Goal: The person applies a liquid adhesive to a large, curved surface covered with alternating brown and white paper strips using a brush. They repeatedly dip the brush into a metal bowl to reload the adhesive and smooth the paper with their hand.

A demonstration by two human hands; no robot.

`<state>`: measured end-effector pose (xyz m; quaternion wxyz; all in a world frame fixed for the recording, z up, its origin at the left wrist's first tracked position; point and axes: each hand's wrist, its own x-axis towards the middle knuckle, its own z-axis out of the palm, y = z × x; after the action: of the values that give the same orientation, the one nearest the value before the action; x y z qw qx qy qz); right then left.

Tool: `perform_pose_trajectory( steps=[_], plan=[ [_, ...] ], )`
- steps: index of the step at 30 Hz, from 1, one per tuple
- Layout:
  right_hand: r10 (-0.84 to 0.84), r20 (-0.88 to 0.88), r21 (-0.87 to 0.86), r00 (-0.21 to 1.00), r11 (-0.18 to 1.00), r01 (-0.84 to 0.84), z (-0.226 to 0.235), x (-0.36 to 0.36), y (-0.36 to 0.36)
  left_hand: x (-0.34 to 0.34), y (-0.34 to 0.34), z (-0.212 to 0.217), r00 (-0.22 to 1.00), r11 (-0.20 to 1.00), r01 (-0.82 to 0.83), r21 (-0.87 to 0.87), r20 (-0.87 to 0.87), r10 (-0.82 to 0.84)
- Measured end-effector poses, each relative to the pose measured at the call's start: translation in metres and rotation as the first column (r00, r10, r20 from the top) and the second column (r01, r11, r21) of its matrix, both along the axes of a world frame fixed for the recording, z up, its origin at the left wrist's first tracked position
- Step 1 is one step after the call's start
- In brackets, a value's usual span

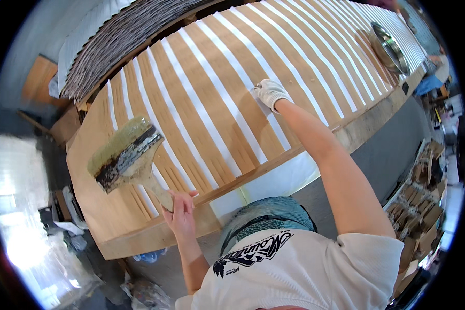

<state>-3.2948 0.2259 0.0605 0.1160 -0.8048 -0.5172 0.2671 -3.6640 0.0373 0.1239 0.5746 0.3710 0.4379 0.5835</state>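
My left hand (182, 213) is bare and closed around the handle of a wide flat brush (151, 178). The brush's thick, pale greenish bristles (120, 144) point away to the upper left, above the near-left part of the worktable. A dark, worn band crosses its head. My right hand (271, 94), in a white knitted glove, is closed and rests over the middle of a row of brown sheets (243, 144). Its fingertips meet one of the white strips (219, 98) showing between the sheets. Whatever those fingers hold is hidden.
A shiny metal bowl (389, 49) stands at the table's far right. Behind the worktable (111, 248) lies a long stack of layered sheets (119, 41). Cardboard pieces (416, 206) are piled on the right. Another person (436, 72) is at the far right edge.
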Motion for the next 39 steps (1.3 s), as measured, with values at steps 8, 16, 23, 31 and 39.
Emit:
perform_pose_trajectory(
  steps=[8,16,23,31,39],
  plan=[
    [-0.102,-0.304,0.449,0.947,0.862,0.237,0.034,-0.024,-0.049,0.037,-0.004,0.004,0.993,0.986,0.111,-0.124,0.047,-0.106],
    [0.32,0.539,0.725,0.779,0.294,-0.623,0.076,-0.147,-0.142,0.09,-0.028,0.011,0.862,0.859,0.478,-0.181,0.283,-0.421],
    [0.397,0.297,0.804,0.868,0.387,-0.452,0.056,-0.192,-0.141,-0.012,-0.01,0.034,0.503,0.506,0.863,0.022,-0.146,-0.852],
    [-0.044,-0.807,0.404,0.588,0.686,0.606,0.059,-0.304,-0.122,-0.292,0.066,-0.065,0.656,0.988,0.117,0.097,-0.755,-0.004],
    [-0.071,-0.818,0.359,0.571,0.712,0.603,0.065,-0.376,-0.094,-0.366,0.132,-0.107,0.459,0.939,0.154,0.306,-0.864,0.206]
  ],
)
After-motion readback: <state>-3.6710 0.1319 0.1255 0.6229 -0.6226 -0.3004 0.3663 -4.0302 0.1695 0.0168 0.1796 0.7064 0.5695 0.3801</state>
